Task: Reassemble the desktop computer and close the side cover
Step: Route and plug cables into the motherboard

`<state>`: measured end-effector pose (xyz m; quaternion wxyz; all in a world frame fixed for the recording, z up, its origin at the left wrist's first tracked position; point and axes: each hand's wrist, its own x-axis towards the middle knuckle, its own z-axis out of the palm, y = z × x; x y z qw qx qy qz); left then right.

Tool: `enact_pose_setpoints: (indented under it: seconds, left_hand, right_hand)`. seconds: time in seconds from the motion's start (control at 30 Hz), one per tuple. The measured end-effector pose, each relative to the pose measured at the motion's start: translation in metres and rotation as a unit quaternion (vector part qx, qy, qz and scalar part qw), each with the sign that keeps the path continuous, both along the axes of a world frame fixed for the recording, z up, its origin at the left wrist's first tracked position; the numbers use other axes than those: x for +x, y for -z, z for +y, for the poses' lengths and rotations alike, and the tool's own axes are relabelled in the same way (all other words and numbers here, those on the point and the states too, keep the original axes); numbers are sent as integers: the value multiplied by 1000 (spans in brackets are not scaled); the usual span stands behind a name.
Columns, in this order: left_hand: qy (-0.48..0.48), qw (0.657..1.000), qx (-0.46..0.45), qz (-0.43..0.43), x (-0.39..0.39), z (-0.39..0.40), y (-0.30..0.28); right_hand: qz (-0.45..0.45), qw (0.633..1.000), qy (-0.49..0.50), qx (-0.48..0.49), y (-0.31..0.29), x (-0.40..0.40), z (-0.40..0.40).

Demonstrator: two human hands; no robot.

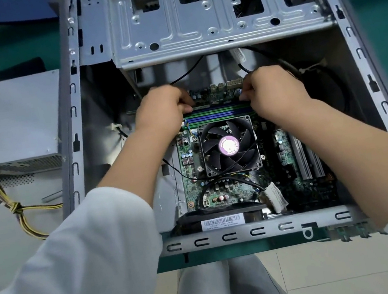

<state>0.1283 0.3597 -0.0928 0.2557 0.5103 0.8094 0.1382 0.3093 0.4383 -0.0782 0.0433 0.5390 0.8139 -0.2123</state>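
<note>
Green circuit board, stiff yet fragile: the left hand [162, 111] and right hand [272, 93] pinched a memory module [217, 105] by its ends, fingers curled, over its slots [218, 115].

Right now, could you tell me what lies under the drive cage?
Under the drive cage run black cables and a white connector, above the motherboard; deeper in is shadowed.

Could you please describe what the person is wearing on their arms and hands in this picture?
Both arms wear loose white sleeves, pushed back to leave the forearms bare. The left hand and the right hand are bare: no gloves, rings, watch or wrist strap show.
</note>
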Motion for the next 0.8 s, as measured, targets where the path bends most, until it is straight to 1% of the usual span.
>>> enact_pose_setpoints:
  seconds: [0.1, 0.17, 0.27, 0.33, 0.43, 0.5, 0.57, 0.7, 0.8]
  left_hand:
    - [18, 1000, -18, 7, -3, 3, 1]
    - [19, 1000, -13, 3, -3, 3, 3]
    - [-16, 1000, 4, -21, -2, 3, 5]
    - [-37, 999, 1, -35, -2, 5, 6]
    - [-40, 999, -11, -16, 2, 5, 5]
    - [-29, 999, -14, 4, 4, 5, 2]
    - [-23, 999, -34, 8, 4, 7, -5]
    - [-8, 991, -130, -32, 1, 22, -21]
    - [11, 988, -151, -27, 2, 25, -28]
  right_hand:
    - [-13, 1000, -7, -10, -2, -3, 4]
    - [-16, 1000, -4, -22, -3, -3, 5]
    - [-14, 999, 7, -36, -3, -3, 5]
    - [-11, 999, 18, -25, -2, -4, 3]
    - [-33, 999, 9, 6, -2, -6, 1]
    - [-45, 999, -8, 4, -5, -7, 3]
    - [-66, 997, -40, -6, -8, -12, 8]
    - [-96, 989, -110, -6, -13, -19, 15]
    - [-94, 986, -138, -5, -13, -17, 17]
